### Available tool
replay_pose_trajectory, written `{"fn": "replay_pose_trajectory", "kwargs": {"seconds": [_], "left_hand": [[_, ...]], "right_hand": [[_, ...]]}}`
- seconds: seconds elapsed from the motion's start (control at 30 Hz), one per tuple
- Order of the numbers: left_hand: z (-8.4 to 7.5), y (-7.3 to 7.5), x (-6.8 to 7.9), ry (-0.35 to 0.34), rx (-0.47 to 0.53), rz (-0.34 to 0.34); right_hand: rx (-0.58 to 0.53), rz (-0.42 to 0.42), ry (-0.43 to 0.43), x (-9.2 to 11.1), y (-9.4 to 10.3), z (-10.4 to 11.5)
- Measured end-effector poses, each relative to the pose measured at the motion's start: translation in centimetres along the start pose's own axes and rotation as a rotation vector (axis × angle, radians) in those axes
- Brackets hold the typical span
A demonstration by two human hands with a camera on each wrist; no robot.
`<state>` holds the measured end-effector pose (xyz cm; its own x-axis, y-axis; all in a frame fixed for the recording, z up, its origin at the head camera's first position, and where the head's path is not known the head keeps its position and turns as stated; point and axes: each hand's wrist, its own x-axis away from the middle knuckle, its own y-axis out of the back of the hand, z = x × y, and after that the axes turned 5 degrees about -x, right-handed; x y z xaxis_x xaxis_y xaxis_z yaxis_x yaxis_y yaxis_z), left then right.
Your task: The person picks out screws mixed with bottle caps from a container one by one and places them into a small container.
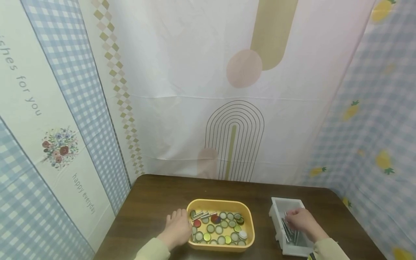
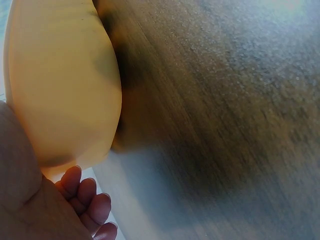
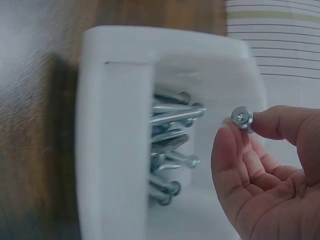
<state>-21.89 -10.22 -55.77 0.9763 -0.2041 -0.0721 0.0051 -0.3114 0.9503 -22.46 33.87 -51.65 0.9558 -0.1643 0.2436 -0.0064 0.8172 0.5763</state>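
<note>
My left hand [image 1: 178, 225] rests against the left side of a yellow plastic basin [image 1: 221, 248], its fingers loosely bent outside the wall; the thumb's hold on the rim is partly hidden. In the left wrist view the basin's smooth outer wall [image 2: 70, 85] rises beside the palm. My right hand [image 1: 302, 220] is over a white plastic bin [image 1: 275, 216]. Between thumb and fingertips it pinches a silver metal bolt [image 3: 242, 116], the socketed head facing the camera. Several similar bolts [image 3: 172, 117] lie in the bin below.
Inside the basin lie many bottle caps [image 1: 219, 229], silver, yellow-green and red, with several metal bolts [image 1: 204, 215] at the far left. Both containers stand on a dark wooden table [image 1: 156, 195]. Patterned cloth [image 1: 182, 126] hangs behind the table and along both sides.
</note>
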Motion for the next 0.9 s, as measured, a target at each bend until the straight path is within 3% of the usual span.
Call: {"fn": "replay_pose_trajectory", "kwargs": {"seconds": [0.3, 0.73, 0.9], "left_hand": [[0.1, -0.2, -0.1, 0.0, 0.001, 0.001], [0.1, -0.2, 0.0, -0.002, 0.003, -0.009], [0.1, -0.1, 0.0, 0.001, 0.007, -0.006]], "right_hand": [[0.022, -0.019, -0.011, -0.1, -0.6, -1.6], [0.032, -0.029, -0.023, 0.2, -0.4, -1.4], [0.082, -0.044, 0.027, 0.3, 0.3, -0.2]]}}
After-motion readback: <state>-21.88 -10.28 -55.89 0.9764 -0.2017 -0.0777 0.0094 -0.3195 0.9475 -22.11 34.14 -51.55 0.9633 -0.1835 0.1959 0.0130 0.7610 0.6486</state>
